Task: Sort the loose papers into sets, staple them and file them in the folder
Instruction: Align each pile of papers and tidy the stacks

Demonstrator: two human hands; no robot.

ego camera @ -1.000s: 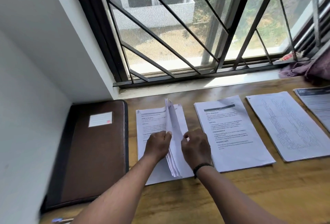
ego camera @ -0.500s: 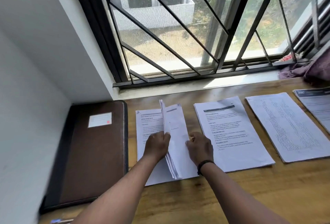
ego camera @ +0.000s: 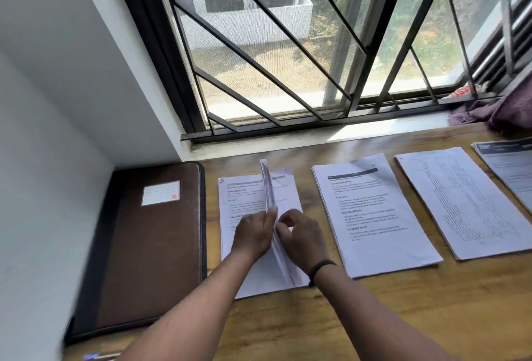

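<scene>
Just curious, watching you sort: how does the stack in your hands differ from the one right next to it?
The held stack stands on edge, pinched between the left hand and right hand; the next stack lies flat, untouched. The held stack's pages fan apart; the next stack's are squared. Both are white printed sheets.

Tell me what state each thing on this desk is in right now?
Brown folder: closed, flat on the desk.
Held sheaf of papers: stood on edge, pinched between both hands.
Left hand: grips the sheaf.
Right hand: fingers curled at the sheaf's other side.
Sheet under the hands: lying flat.
Three other paper sets: flat, side by side, apart.
</scene>
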